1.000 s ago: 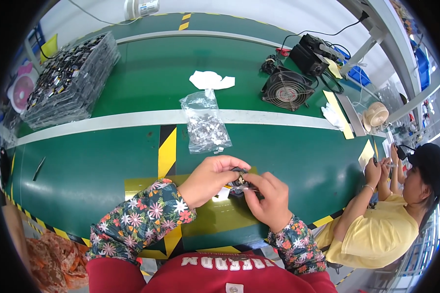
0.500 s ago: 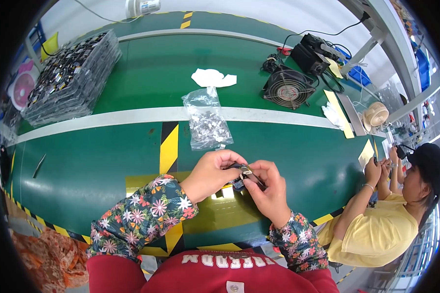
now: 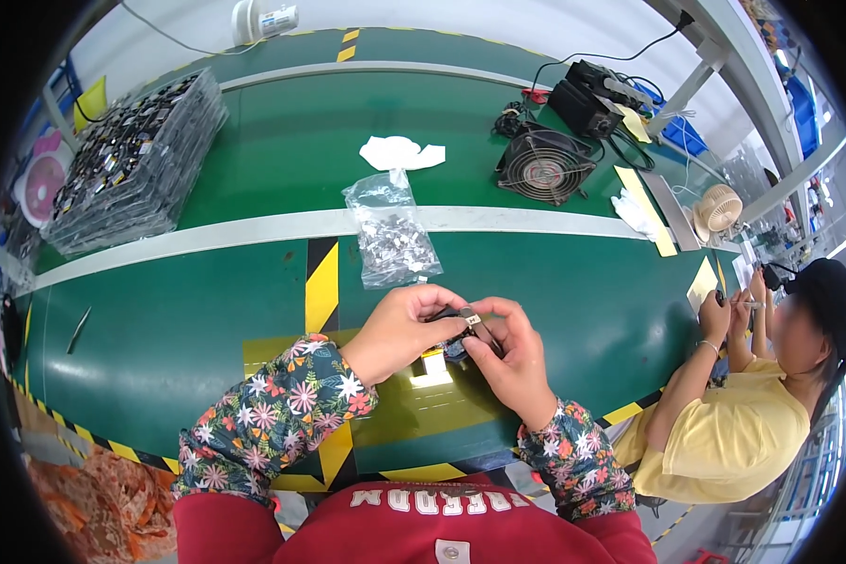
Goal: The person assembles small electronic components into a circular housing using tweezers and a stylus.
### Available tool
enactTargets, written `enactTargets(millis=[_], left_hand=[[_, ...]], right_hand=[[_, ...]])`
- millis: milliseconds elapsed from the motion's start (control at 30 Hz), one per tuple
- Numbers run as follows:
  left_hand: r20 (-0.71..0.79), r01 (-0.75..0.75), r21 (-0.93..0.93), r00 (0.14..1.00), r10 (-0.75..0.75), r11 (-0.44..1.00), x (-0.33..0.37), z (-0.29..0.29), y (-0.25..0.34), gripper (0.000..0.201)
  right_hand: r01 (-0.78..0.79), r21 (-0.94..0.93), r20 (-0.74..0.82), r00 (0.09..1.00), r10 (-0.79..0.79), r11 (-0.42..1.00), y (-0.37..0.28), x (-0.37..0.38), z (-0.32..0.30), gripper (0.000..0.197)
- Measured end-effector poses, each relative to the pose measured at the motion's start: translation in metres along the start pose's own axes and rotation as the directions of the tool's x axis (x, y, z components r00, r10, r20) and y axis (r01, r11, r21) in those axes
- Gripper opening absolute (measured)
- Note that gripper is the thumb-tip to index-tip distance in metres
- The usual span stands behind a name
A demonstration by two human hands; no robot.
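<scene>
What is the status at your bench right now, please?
Left hand and right hand both pinching small dark part. Bag of metal pieces just beyond. Nothing in the way.

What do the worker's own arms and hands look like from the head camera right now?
Both forearms wear dark sleeves with a dense floral print in pink, white, orange and green, ending in snug cuffs at the wrists. The left hand and right hand are bare: no gloves, and no rings or watch that I can make out. A red garment shows below.
</scene>
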State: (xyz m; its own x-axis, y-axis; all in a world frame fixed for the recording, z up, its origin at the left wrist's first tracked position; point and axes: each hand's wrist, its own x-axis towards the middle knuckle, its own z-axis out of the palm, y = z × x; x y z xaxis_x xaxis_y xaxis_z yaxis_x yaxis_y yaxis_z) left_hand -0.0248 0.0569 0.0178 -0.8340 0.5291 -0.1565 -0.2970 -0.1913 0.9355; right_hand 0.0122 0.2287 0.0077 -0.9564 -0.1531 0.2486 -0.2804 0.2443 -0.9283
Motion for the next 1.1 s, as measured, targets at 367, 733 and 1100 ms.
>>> enactTargets(millis=[367, 733, 1100], left_hand=[[0.097, 0.070, -0.009, 0.993, -0.069, 0.997, 0.000, -0.003, 0.007, 0.048], [0.304, -0.356, 0.908, 0.923, 0.237, 0.220, -0.043, -0.002, 0.034, 0.031], [0.341, -0.344, 0.935, 0.939, 0.043, 0.092, -0.073, 0.004, 0.005, 0.061]], right_hand=[[-0.089, 0.049, -0.140, 0.986, 0.095, 0.995, 0.007, 0.004, -0.017, 0.027], [-0.240, -0.618, -0.576, 0.786, -0.224, 0.749, 0.015, -0.048, -0.123, 0.012], [-0.008, 0.138, -0.325, 0.944, 0.053, 0.990, -0.018, -0.046, -0.072, 0.016]])
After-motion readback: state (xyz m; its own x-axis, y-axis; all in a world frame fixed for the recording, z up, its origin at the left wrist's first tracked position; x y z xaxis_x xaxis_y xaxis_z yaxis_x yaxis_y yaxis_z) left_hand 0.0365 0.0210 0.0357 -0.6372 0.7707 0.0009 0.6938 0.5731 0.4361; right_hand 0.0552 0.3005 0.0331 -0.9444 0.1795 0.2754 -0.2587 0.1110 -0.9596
